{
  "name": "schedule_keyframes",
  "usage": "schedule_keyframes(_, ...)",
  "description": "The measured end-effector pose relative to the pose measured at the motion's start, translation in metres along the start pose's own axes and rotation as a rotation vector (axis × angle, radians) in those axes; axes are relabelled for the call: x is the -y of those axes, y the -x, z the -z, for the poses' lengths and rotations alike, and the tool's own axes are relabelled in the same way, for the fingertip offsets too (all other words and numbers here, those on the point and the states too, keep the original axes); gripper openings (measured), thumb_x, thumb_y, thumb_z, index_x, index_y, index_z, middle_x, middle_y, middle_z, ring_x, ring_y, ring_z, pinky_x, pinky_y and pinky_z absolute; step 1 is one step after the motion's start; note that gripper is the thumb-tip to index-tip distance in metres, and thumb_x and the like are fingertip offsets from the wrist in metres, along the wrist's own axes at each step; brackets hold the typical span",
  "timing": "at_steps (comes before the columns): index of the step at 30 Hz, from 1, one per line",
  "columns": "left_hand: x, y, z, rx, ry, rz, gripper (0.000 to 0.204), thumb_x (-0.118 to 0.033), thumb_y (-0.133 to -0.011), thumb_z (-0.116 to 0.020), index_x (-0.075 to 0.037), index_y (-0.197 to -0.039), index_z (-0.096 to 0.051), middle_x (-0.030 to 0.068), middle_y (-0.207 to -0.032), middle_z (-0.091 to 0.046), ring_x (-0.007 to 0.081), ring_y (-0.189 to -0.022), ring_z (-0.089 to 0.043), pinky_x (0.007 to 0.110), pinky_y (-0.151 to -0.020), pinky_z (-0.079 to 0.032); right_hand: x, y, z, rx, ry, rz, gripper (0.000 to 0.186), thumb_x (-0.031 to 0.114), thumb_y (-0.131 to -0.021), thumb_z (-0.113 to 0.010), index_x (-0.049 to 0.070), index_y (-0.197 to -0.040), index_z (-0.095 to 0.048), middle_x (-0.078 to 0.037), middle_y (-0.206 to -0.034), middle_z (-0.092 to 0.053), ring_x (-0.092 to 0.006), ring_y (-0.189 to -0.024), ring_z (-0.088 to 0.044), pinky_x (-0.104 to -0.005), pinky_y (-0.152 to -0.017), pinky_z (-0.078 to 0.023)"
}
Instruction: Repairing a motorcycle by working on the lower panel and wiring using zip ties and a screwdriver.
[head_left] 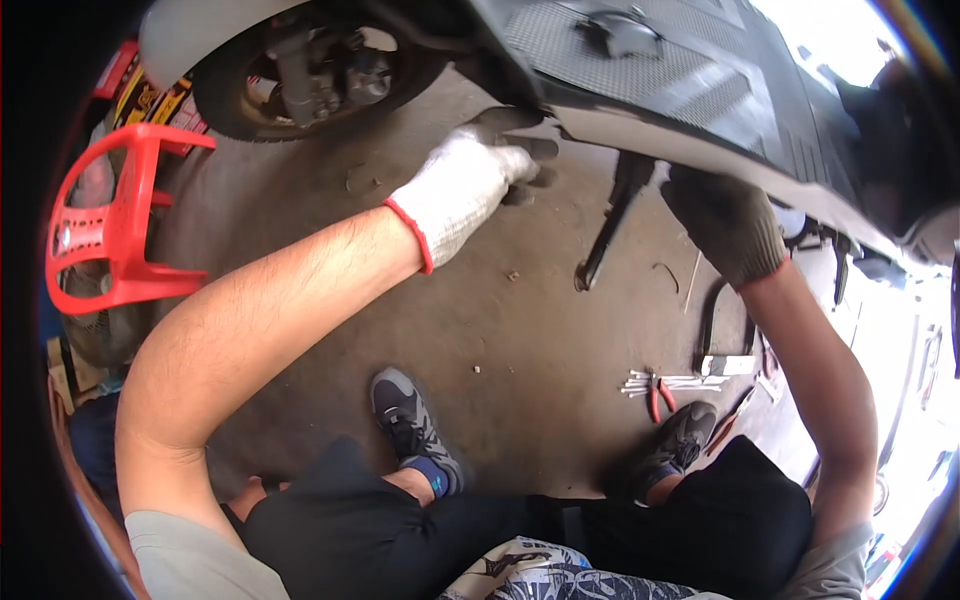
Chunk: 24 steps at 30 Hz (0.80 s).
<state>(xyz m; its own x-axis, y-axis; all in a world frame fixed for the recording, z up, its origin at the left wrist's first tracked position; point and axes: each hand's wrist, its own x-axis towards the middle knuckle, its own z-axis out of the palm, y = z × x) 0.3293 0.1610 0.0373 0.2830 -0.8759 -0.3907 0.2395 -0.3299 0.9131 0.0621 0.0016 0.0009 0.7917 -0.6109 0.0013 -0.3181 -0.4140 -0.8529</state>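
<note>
A motor scooter (pixel 690 110) with a dark footboard stands across the top of the view. At the lower edge of its side panel (pixel 630 135) is my left hand (pixel 475 175), in a white knitted glove with a red cuff and dark fingers. Those fingers are stretched out and apart, with nothing visible in them. My right hand (pixel 728 215), in a soiled grey glove, reaches up beneath the same panel farther right, its fingertips hidden there. Between the two hands the black side stand (pixel 613 220) slants down toward the floor.
A red plastic chair (pixel 125 225) lies tipped at the left, near the scooter's wheel (pixel 310 85). By my right shoe (pixel 685 440) lie red-handled pliers (pixel 657 395), several thin metal rods (pixel 695 382), orange-handled pliers (pixel 732 420) and a hacksaw-like frame (pixel 708 325).
</note>
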Motion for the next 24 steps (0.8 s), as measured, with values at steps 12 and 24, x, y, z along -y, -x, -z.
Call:
schedule_keyframes(12, 0.062, -0.010, 0.038, 0.106, 0.317, -0.077, 0.038, -0.005, -0.091, -0.053, -0.001, -0.128, -0.059, 0.0084, -0.115, -0.070, 0.0144, -0.098, -0.067, 0.029, -0.084, -0.051, 0.033, -0.005, 0.003, 0.172, 0.942, -0.039, 0.010, 0.000, -0.089, -0.059, -0.002, -0.098, -0.062, -0.012, -0.088, -0.064, -0.0231, -0.086, -0.063, -0.0356, -0.082, -0.052)
schedule_keyframes(24, 0.062, -0.040, 0.001, 0.257, 0.588, -0.048, 0.024, -0.011, -0.094, -0.060, 0.001, -0.114, -0.066, 0.0103, -0.099, -0.073, 0.0148, -0.087, -0.068, 0.027, -0.081, -0.054, 0.062, -0.020, -0.024, 0.149, 0.993, -0.171, 0.013, 0.009, -0.088, -0.055, 0.003, -0.097, -0.062, -0.012, -0.084, -0.066, -0.0283, -0.081, -0.066, -0.0339, -0.074, -0.054)
